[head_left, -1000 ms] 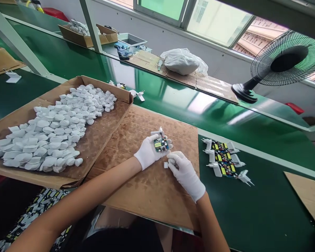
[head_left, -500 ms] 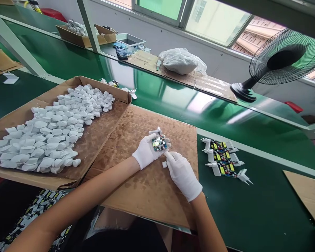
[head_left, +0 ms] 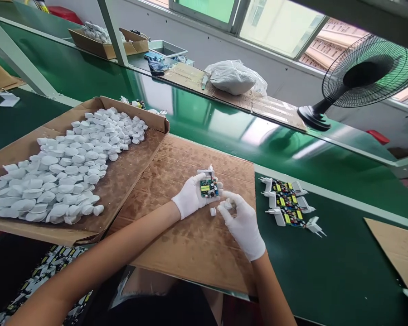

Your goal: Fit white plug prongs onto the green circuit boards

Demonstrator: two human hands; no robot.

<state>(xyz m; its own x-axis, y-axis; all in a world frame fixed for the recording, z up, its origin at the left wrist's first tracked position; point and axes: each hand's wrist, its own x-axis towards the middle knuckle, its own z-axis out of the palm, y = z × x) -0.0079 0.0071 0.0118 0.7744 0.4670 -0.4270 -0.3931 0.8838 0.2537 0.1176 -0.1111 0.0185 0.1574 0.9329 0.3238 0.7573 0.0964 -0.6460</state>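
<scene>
My left hand (head_left: 192, 195), in a white glove, holds a small green circuit board (head_left: 209, 188) with a yellow-wrapped component. A white plug piece (head_left: 208, 170) sits at the board's far end, joined by wires. Just right of it, my right hand (head_left: 243, 224), also gloved, is curled with thumb and forefinger around a small white plastic cap (head_left: 227, 204), partly hidden by the fingers. Another small white cap (head_left: 213, 211) lies on the cardboard sheet (head_left: 187, 240) between the hands.
At left stands a cardboard tray (head_left: 129, 163) heaped with white plastic caps (head_left: 64, 170). Several plug-and-board assemblies (head_left: 287, 201) lie in a row at right on the green bench (head_left: 326, 271). Behind are a white plastic bag (head_left: 233, 78) and a black fan (head_left: 363, 77).
My right hand has drawn back slightly from the board and its fingers have spread around the cap. The board in my left hand has shifted a little right and turned flatter.
</scene>
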